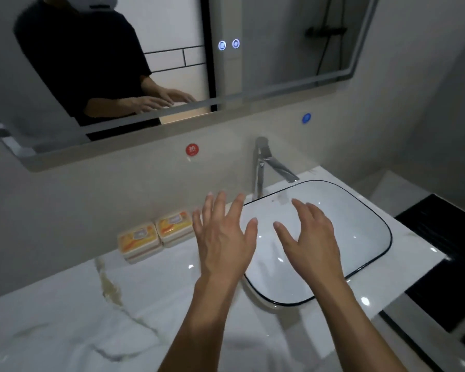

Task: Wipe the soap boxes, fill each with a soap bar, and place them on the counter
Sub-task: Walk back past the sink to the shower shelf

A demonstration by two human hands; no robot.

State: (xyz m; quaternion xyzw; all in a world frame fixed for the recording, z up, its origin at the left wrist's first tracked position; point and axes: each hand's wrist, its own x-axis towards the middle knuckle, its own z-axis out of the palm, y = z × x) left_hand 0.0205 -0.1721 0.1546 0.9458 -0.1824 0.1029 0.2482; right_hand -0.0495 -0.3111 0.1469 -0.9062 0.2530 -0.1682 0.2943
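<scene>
Two closed soap boxes with orange-yellow lids sit side by side on the white marble counter [65, 312] against the back wall, the left soap box [139, 239] and the right soap box [174, 225]. My left hand [222, 240] hovers with fingers spread just right of the boxes, at the sink's left rim, holding nothing. My right hand [310, 237] is held over the basin with fingers spread, also empty. No cloth and no loose soap bar is in sight.
A white rectangular sink [371, 218] with a dark rim stands on the counter at right. A chrome tap [263, 165] rises behind it. A mirror [279, 49] hangs on the wall above. A black surface [446, 259] lies beyond the counter's right edge.
</scene>
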